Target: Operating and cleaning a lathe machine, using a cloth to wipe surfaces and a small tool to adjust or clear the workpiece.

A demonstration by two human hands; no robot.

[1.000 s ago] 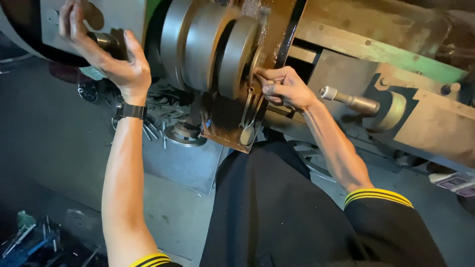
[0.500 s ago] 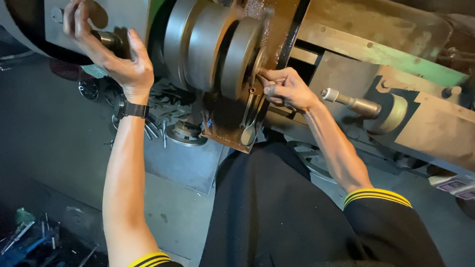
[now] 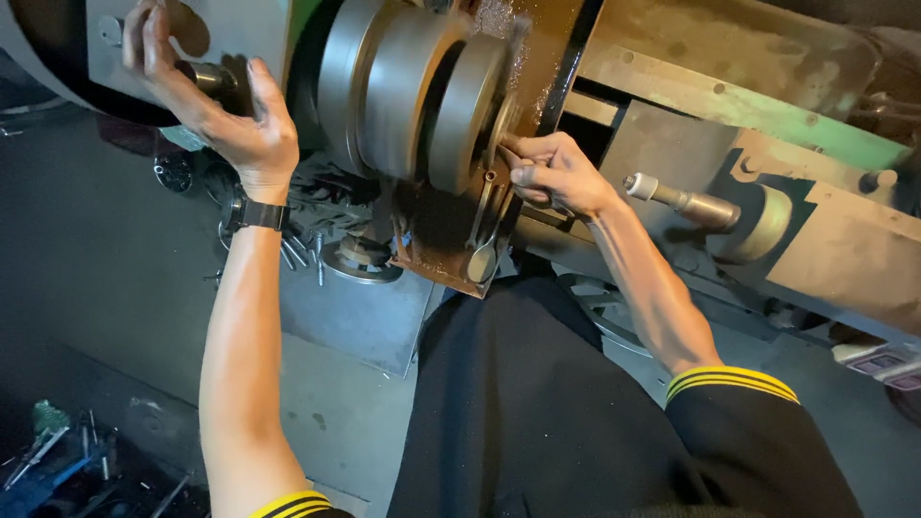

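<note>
1. Near: black shirt point(image 3: 537, 422); floor point(image 3: 96, 288) to the left.
2. Right hand point(image 3: 556, 173), fingers pinched together, presses a small part against the grey wheel point(image 3: 413, 91).
3. Far left: left hand point(image 3: 225, 105) is clamped on a lever point(image 3: 206, 77).

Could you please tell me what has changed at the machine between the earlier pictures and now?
Very little. The left hand stays closed around the dark handle at the upper left, and the right hand stays pressed in beside the grey stepped discs. Neither took hold of anything new or let go. Only the view shifts slightly; the rusty plate and the lever are as before.
</note>
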